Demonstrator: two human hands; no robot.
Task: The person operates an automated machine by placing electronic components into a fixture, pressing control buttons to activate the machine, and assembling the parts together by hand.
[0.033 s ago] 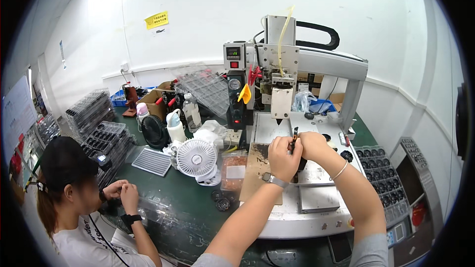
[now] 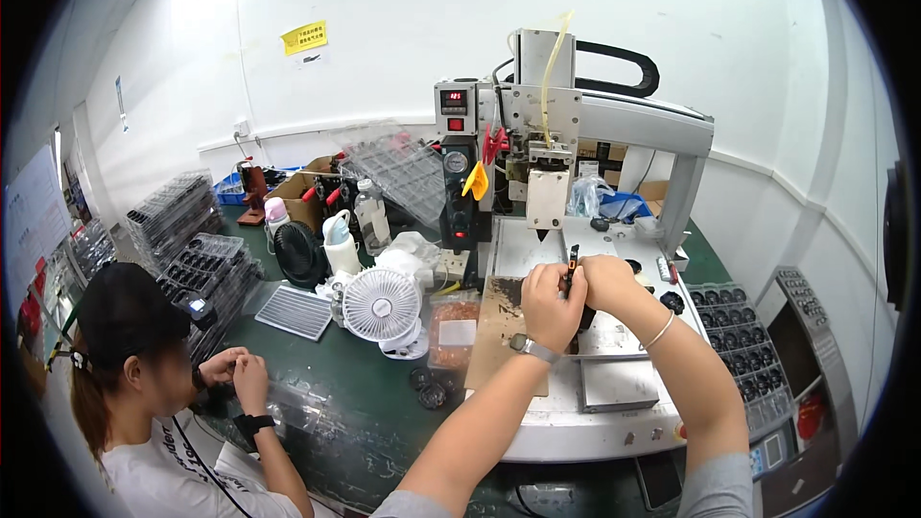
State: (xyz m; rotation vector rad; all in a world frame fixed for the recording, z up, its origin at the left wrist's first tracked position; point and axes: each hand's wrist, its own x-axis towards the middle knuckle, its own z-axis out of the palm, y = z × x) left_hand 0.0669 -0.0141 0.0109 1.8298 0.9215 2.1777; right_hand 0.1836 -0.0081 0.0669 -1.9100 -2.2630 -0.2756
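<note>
A thin black tool (image 2: 572, 265) is pinched upright between the left hand (image 2: 550, 305) and the right hand (image 2: 606, 285), both curled shut around it above the machine's white bed (image 2: 614, 393). Bare plate lies open toward 5 o'clock — the dispensing head (image 2: 547, 200) hangs close at 12 o'clock, a white fan (image 2: 382, 307) sits at 9 o'clock.
</note>
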